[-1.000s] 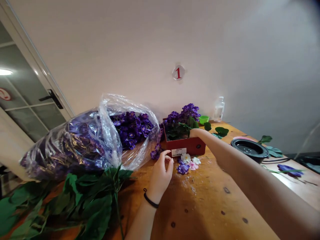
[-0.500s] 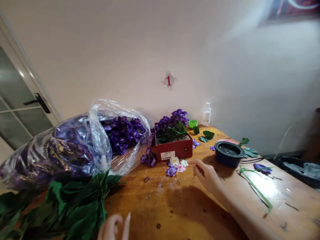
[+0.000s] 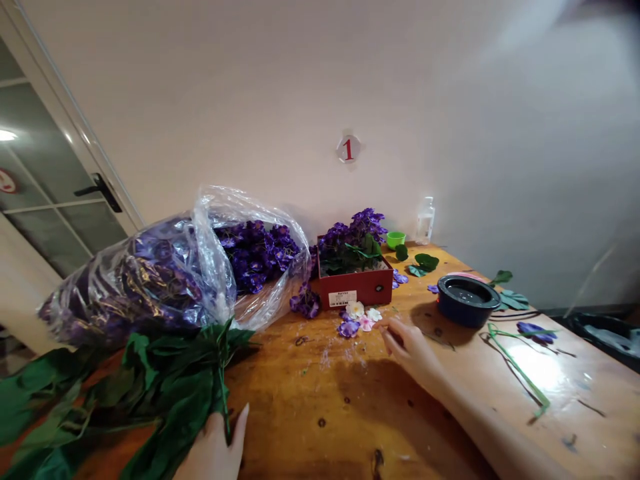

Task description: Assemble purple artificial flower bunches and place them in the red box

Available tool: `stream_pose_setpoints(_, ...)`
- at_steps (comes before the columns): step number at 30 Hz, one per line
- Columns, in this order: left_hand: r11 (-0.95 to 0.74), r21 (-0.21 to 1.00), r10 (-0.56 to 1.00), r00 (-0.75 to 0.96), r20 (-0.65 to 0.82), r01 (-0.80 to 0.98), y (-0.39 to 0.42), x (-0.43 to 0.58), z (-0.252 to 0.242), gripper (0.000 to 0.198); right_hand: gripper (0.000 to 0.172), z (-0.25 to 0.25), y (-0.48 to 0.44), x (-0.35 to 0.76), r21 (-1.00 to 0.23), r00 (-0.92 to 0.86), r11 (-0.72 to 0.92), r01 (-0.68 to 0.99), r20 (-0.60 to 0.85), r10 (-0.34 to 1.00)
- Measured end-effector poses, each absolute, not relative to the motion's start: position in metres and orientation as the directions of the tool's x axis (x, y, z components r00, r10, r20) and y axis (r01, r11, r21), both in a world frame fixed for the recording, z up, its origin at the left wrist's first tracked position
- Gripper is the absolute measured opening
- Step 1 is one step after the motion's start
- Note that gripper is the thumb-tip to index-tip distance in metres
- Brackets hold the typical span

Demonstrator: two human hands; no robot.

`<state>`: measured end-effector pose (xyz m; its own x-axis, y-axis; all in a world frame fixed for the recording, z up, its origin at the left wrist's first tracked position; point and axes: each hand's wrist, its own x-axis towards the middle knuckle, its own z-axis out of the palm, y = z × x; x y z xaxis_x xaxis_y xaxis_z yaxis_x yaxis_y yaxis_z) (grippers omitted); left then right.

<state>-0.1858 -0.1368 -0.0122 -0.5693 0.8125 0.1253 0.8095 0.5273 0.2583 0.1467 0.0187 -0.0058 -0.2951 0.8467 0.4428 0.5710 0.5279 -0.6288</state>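
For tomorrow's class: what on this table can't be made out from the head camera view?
Head view:
Left hand: cut off by the bottom edge.
Right hand: curled fingers hide whether it holds anything.
Label on the red box: too small to read.
Purple flowers in the plastic bag: blurred by glare on the film.

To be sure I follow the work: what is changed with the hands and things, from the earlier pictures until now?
The right hand moved back from the red box, down to the small loose flowers; nothing clearly held. The left hand moved down to the green leaf stems; grip unclear. The plastic bag, box and black bowl stayed as they were.
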Motion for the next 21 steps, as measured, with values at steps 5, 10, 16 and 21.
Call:
stream_pose_setpoints(5, 0.573, 0.275, 0.8, -0.599, 0.012, 0.772, -0.118, -0.172, -0.01, 0.029, 0.025, -0.004, 0.019, 0.148, -0.611, -0.32, 0.536, 0.583, 0.434, 0.842)
stream_pose_setpoints(10, 0.431, 0.301, 0.74, -0.524, 0.422, 0.851, -0.123, -0.179, -0.031, 0.027, 0.027, -0.004, 0.017, 0.147, -0.597, -0.358, 0.549, 0.585, 0.417, 0.835)
stream_pose_setpoints(16, 0.08, -0.067, 0.484, 0.02, 0.875, 0.995, -0.112, -0.187, -0.034, 0.023, 0.029, -0.009, 0.018, 0.147, -0.596, -0.384, 0.564, 0.572, 0.414, 0.826)
stream_pose_setpoints(21, -0.372, -0.174, 0.518, 0.36, 0.776, 0.912, -0.098, -0.18, -0.02, 0.016, 0.03, -0.005, 0.016, 0.147, -0.592, -0.366, 0.54, 0.597, 0.398, 0.841)
